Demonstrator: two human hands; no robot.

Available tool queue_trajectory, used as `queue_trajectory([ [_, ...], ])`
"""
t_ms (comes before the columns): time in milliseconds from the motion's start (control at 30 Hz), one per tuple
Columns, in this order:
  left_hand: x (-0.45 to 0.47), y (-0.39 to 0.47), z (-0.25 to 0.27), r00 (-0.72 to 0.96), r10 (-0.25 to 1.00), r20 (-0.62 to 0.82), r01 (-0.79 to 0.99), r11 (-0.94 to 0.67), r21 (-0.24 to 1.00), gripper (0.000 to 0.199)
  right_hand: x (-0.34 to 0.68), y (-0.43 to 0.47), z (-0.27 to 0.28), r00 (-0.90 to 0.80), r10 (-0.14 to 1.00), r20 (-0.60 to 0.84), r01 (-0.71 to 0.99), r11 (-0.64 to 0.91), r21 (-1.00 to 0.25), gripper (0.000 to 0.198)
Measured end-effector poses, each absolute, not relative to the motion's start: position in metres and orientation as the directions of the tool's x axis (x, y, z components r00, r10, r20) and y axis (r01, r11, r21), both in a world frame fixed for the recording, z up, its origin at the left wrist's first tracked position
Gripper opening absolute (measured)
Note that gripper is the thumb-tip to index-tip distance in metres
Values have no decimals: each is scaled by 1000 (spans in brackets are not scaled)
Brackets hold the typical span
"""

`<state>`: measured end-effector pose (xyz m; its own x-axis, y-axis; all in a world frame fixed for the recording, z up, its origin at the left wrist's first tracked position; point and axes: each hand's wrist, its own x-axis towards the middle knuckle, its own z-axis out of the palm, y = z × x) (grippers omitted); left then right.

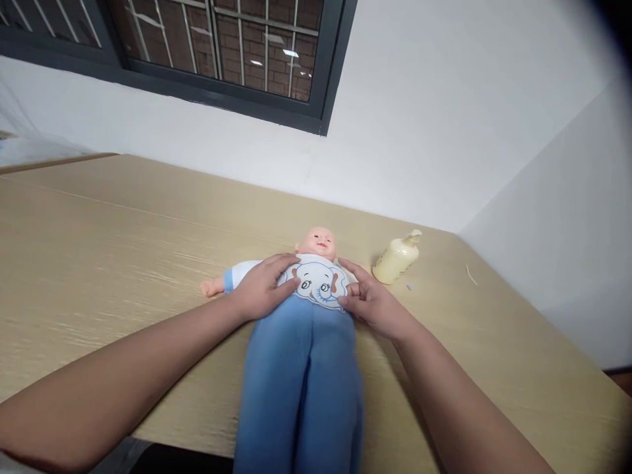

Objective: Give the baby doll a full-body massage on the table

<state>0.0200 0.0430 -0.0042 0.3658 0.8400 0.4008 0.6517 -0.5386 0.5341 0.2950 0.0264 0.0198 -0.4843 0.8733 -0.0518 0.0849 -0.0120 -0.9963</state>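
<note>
A baby doll [317,242] lies on its back on the table, its head pointing away from me. It wears a white top with blue cuffs, blue trousers [301,368] and a white bib [318,280] with an elephant face. My left hand [269,286] rests open on the doll's chest, thumb and fingers spread over the bib's left side. On the other side, my right hand [370,299] has its thumb and curled fingers at the bib's lower right edge, while the index finger stretches along the upper part. The doll's right-side arm is hidden behind my right hand.
A cream pump bottle [396,259] stands right of the doll, near a small bluish scrap [409,287]. A thin pale strip [471,274] lies farther right. The wooden table [148,243] meets a white wall [419,118] below a barred window [222,46].
</note>
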Motion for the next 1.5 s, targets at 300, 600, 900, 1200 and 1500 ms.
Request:
queue_trajectory([
  [300,18,41,-6,384,834,396,667,-547,505,54,288,27,11,-360,933,-15,276,91,-957,56],
  [600,23,23,6,699,598,392,500,-801,330,74,275,22,-1,-212,765,608,537,611,-582,20],
  [900,29,22,13,726,566,390,429,-816,388,74,261,9,13,-600,578,554,416,816,-401,54],
  [1200,22,35,1,590,754,290,613,-652,447,80,266,13,3,-643,690,333,604,724,-333,78],
  [1500,14,42,2,566,801,195,692,-590,417,91,264,3,17,-745,605,280,533,793,-295,55],
])
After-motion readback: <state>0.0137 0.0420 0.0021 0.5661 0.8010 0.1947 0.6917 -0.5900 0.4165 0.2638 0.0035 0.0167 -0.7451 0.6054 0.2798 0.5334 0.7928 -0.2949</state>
